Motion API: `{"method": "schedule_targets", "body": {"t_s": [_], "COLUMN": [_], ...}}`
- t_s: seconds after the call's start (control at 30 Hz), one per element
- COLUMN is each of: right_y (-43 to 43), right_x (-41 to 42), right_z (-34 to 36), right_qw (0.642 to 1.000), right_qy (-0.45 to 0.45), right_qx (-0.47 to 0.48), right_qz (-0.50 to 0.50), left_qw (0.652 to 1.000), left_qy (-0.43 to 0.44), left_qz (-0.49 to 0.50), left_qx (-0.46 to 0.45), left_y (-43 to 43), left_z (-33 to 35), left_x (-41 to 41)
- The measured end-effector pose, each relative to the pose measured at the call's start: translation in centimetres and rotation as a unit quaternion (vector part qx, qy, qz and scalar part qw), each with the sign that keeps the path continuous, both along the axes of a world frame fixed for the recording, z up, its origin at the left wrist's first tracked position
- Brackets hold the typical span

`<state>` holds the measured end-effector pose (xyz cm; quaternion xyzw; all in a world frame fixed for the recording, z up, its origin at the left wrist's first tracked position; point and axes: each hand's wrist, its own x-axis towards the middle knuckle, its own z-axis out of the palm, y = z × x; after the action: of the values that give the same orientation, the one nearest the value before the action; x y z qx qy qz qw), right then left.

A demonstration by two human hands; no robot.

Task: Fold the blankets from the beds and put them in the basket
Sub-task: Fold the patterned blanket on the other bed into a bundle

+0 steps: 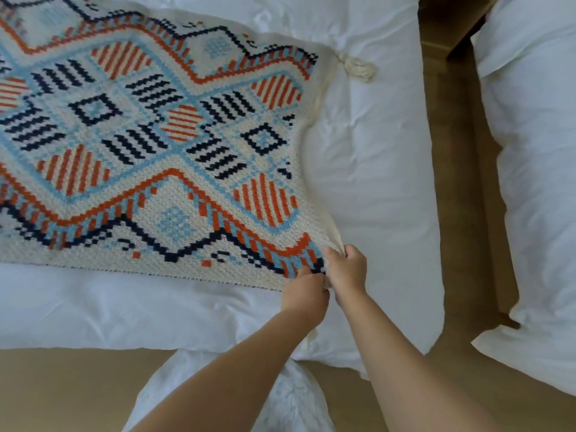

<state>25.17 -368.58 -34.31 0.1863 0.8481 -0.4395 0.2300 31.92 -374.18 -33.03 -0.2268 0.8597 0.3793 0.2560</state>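
A white-sheeted bed carries a patterned knit blanket spread flat over its left part, with a second white bed standing at right.

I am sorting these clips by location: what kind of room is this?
Probably a bedroom with two beds, perhaps a hotel room. A patterned blanket lies on a bed with white bedding, a second white bed stands across a narrow gap, and what looks like a wooden nightstand sits between them.

Blanket: coarse knitted cloth, matt (yarn tassel at corner). Bed linen: smooth white cloth, creased. Floor: matt tan.
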Motion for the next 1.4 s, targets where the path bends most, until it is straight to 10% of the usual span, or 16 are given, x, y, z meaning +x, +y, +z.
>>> {"method": "schedule_targets", "body": {"t_s": [0.33, 1.4], "right_y": [7.0, -30.2], "right_x": [-2.0, 10.7], "right_z": [-2.3, 0.5], "right_qw": [0.996, 0.949], "right_qy": [-0.079, 0.026], "right_qx": [0.012, -0.026], "right_qz": [0.028, 0.314], "left_qw": [0.994, 0.951], "left_qy": [-0.096, 0.090], "left_qz": [-0.036, 0.289], "left_qx": [0.046, -0.059], "left_y": [4.7, -29.5], "left_z": [-1.8, -2.2], "left_x": [-2.5, 18.1]}}
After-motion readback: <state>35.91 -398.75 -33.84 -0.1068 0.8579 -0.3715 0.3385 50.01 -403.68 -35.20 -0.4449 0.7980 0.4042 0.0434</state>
